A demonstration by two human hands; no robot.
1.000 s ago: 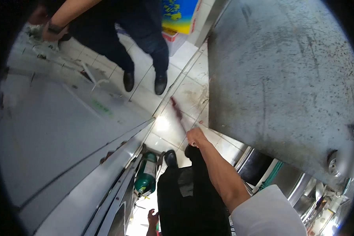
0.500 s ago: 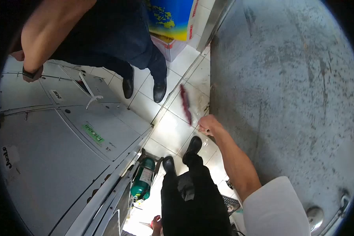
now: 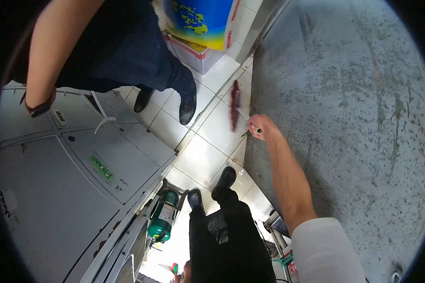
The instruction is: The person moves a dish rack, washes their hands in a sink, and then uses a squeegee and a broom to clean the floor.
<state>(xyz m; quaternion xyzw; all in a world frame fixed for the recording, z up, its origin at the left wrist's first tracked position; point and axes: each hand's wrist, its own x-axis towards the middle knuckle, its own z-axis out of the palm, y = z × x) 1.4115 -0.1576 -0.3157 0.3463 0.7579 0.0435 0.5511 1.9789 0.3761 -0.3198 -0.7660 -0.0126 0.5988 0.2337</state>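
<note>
My right hand (image 3: 261, 127) is closed around the handle of a broom, and the round, hollow end of that handle faces me. The broom's narrow dark red head (image 3: 235, 106) is blurred by motion over the white floor tiles (image 3: 211, 141). It lies just left of a large scuffed grey metal surface (image 3: 335, 118), with my fist close to that surface's left edge. My left hand is out of view.
A person (image 3: 123, 52) stands at upper left by grey panels (image 3: 80, 188), near a pink-edged box (image 3: 200, 59) under a blue-and-yellow bag (image 3: 198, 21). A green cylinder (image 3: 164, 217) stands left of my feet. Part of a hand (image 3: 187, 272) shows beside a red item (image 3: 175, 270) at the bottom.
The broom head and my right hand have shifted up and a little right in view. The other person's arm has moved, and the whole view has turned slightly.
</note>
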